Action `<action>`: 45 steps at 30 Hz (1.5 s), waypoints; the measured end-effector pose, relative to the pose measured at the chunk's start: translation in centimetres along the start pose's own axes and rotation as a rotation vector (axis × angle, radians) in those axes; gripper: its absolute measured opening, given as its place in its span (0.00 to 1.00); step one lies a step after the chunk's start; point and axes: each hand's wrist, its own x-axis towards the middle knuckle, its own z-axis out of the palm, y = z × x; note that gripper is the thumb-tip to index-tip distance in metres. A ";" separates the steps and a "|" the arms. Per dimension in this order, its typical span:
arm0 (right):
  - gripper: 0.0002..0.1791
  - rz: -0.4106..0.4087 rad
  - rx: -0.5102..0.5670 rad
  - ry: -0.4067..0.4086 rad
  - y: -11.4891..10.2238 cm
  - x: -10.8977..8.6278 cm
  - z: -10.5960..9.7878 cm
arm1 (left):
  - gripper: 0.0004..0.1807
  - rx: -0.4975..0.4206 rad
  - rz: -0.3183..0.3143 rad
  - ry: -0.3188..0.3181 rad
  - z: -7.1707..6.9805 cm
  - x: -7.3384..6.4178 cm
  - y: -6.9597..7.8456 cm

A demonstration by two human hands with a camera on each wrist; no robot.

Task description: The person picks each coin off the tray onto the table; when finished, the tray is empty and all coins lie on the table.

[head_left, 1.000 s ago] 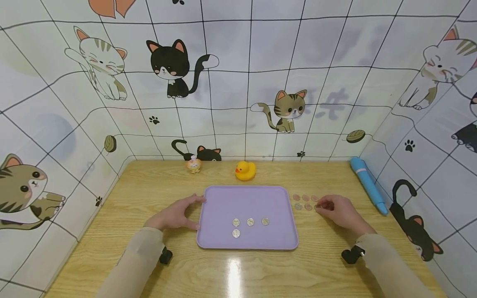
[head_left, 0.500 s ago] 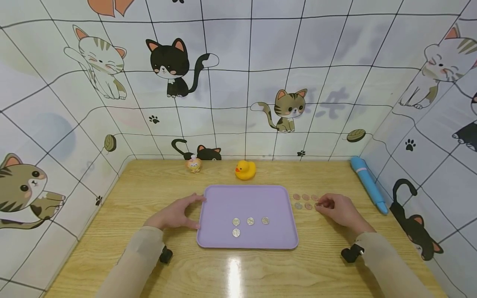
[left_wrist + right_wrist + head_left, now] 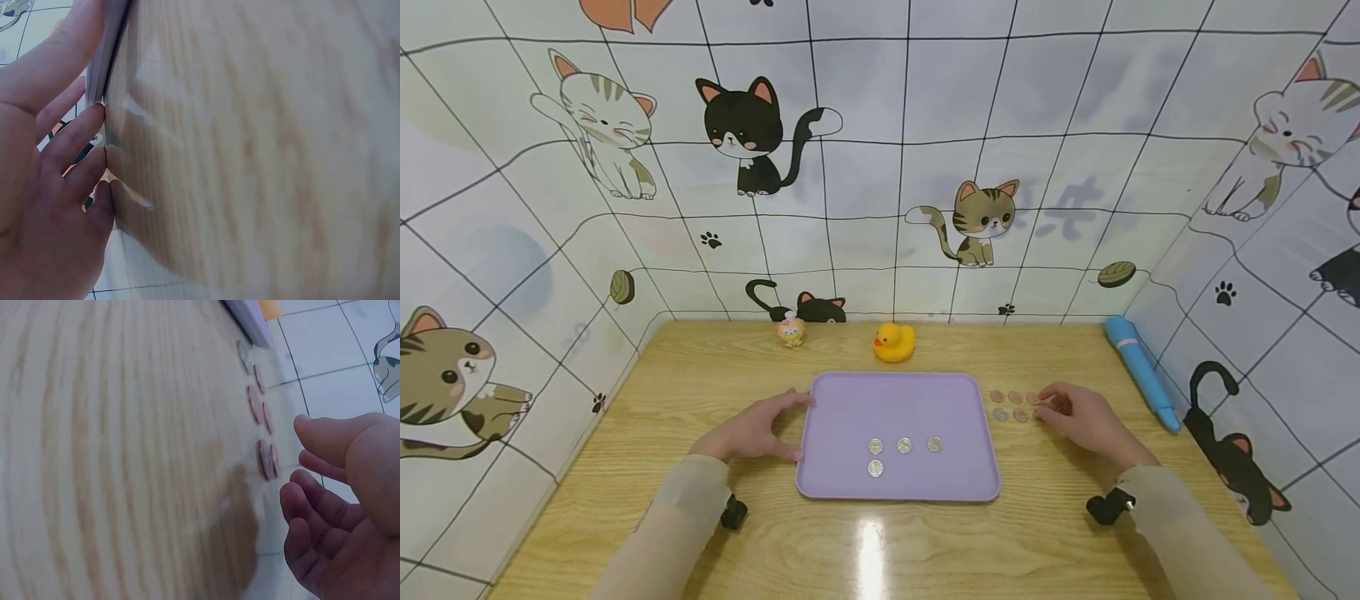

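Note:
In the head view, a lilac tray [image 3: 910, 408] lies on the table, with several silver coins [image 3: 904, 446] near its middle. My left hand [image 3: 760, 429] rests at the tray's left side, index finger and thumb spread against its rim. To the right of the tray, several small coins [image 3: 1015, 397] lie in two short rows, mostly copper, with one silver coin [image 3: 1000, 414] at the near left. My right hand [image 3: 1078, 417] hovers at the right end of these rows. The right wrist view shows its thumb and fingers parted beside the last copper coins [image 3: 261, 459], with nothing between them.
A yellow rubber duck [image 3: 894, 342] and a small orange figurine [image 3: 791, 330] stand behind the tray. A blue pen-shaped object [image 3: 1142, 373] lies along the right side of the table [image 3: 700, 358]. Cat-printed sheets [image 3: 865, 183] rise at the back and sides.
My right thumb and fingertips have parted and lifted slightly from the coin at the end of the near row. My left hand and the tray have stayed in place.

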 end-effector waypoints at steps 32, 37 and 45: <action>0.13 -0.483 0.029 -0.317 -11.3 2.5 6.5 | 0.51 -0.001 -0.014 0.010 0.3 0.1 0.1; 0.10 -0.492 0.025 -0.315 -11.3 2.8 6.8 | 0.52 -0.001 -0.013 0.018 0.2 0.1 0.1; 0.09 -0.479 0.023 -0.335 -11.6 2.9 7.0 | 0.52 -0.002 -0.010 0.013 0.3 0.1 0.1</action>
